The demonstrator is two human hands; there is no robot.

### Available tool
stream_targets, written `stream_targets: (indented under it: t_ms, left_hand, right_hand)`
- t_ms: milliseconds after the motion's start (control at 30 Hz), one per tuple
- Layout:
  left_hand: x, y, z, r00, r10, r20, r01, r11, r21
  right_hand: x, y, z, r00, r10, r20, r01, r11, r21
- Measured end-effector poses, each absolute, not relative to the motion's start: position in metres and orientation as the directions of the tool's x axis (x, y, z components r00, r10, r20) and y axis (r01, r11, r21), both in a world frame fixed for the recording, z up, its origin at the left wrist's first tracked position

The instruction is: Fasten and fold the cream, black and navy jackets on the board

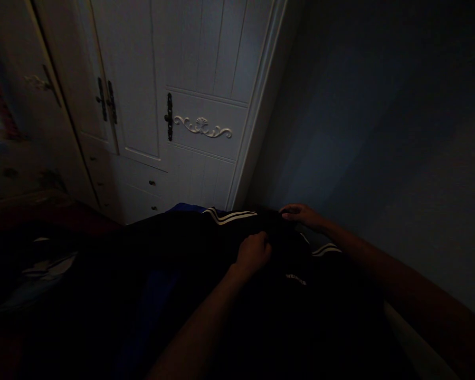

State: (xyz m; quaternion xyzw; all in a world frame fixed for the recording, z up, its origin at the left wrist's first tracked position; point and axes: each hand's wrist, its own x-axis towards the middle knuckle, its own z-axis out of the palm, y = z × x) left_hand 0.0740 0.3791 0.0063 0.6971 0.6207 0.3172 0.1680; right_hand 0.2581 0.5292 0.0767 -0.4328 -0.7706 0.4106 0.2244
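A black garment [296, 301] with white stripes on its shoulders and small pale lettering lies spread below me in dim light. My left hand [254, 252] is closed on its dark fabric near the middle, just below the left set of stripes. Up and to the right, my right hand [301, 214] has its fingers curled at the garment's upper edge, near the collar, with the thumb pressed towards them. Blue cloth [154, 295] shows beneath and beside the black fabric. Much of the fabric is lost in shadow.
A white wardrobe [138, 89] with dark handles, small drawer knobs and a carved ornament stands behind. At the right rises a plain wall [380, 132]. Patterned cloth [43, 274] lies at the left.
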Motion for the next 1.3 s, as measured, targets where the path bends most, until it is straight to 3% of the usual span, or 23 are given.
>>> stream_targets:
  t_ms: [267,900,1167,1300]
  left_hand:
    - [0.073,0.38,0.007,0.03,0.972,0.235,0.75,-0.177,0.638]
    - [0.073,0.38,0.006,0.046,0.972,0.229,0.753,-0.185,0.632]
    - [0.073,0.379,0.007,0.044,0.972,0.229,0.754,-0.183,0.631]
    - [0.073,0.381,0.005,0.043,0.971,0.237,0.753,-0.188,0.631]
  right_hand:
    - [0.261,0.536,0.066,-0.413,0.911,0.011,0.444,0.212,-0.87]
    - [0.258,0.537,0.063,-0.463,0.886,0.019,0.487,0.272,-0.83]
    - [0.257,0.542,0.056,-0.425,0.894,0.143,0.478,0.356,-0.803]
    - [0.255,0.541,0.052,-0.367,0.926,0.087,0.494,0.273,-0.826]
